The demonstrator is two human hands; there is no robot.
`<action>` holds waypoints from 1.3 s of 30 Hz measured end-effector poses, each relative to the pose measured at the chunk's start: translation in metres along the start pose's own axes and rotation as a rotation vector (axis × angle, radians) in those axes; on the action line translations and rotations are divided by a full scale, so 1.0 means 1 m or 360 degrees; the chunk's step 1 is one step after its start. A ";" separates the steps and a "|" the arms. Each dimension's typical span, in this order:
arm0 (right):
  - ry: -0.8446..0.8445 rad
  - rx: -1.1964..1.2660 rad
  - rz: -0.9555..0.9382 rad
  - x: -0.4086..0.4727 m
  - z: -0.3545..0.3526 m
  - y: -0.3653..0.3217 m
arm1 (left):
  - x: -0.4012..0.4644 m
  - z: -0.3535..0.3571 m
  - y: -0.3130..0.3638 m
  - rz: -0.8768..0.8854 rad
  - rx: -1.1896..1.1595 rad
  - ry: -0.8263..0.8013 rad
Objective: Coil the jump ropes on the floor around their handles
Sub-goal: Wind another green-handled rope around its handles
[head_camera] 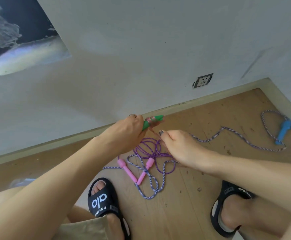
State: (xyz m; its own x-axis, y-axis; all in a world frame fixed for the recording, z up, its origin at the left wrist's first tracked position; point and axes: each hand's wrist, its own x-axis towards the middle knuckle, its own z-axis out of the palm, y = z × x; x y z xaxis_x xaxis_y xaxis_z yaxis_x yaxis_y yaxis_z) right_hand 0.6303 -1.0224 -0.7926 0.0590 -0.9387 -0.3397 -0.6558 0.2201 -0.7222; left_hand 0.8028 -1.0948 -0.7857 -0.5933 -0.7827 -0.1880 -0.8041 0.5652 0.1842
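The left hand (129,130) grips green handles (152,122), wrapped with pinkish cord, above the wooden floor (210,170) near the baseboard. Just right, the right hand (179,146) pinches that cord. Beneath both lie a purple rope with pink handles (129,170) and a striped rope (151,184) trailing far right to a blue handle (284,131).
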 end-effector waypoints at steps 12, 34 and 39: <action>0.0037 -0.0298 -0.0534 0.027 -0.055 -0.011 | -0.001 0.001 0.039 0.0265 0.0742 0.0004; -0.0030 0.0068 -0.0023 0.006 0.010 0.009 | -0.009 -0.020 0.015 -0.0144 -0.0196 0.0169; 0.0081 -0.0489 -0.0590 -0.024 0.007 -0.010 | -0.001 -0.010 0.007 -0.0256 0.0231 0.0031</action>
State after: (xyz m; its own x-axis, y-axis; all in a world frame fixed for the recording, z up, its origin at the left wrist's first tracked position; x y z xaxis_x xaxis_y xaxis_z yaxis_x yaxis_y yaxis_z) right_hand 0.6408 -0.9999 -0.7812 0.2990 -0.9525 -0.0577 -0.7897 -0.2130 -0.5753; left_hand 0.7984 -1.0930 -0.7752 -0.4571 -0.8700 -0.1849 -0.8862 0.4631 0.0120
